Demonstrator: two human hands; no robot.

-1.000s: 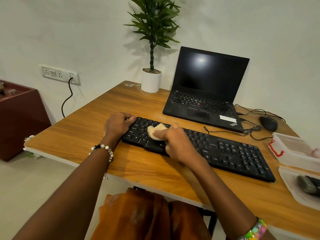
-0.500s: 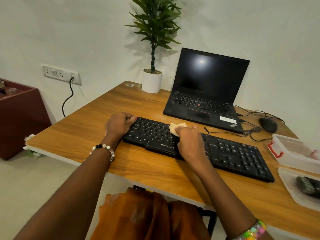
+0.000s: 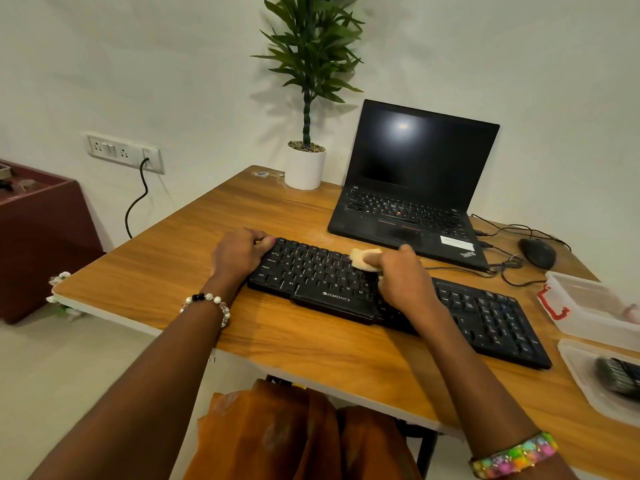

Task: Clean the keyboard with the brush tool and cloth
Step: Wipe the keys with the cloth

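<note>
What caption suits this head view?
Right hand wipes the keyboard with a cloth; left hand grips its end.

Right hand with cloth on keyboard, left hand at its end.

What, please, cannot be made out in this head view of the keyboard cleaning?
- Keys under the right hand: it hides the middle of the keyboard.
- Cloth: mostly covered by the right hand's fingers.
- Brush in the tray: cut off by the right edge.
- Clear box: contents blurred, cut off.
- Left hand: fingertips curl over the keyboard's end.
</note>
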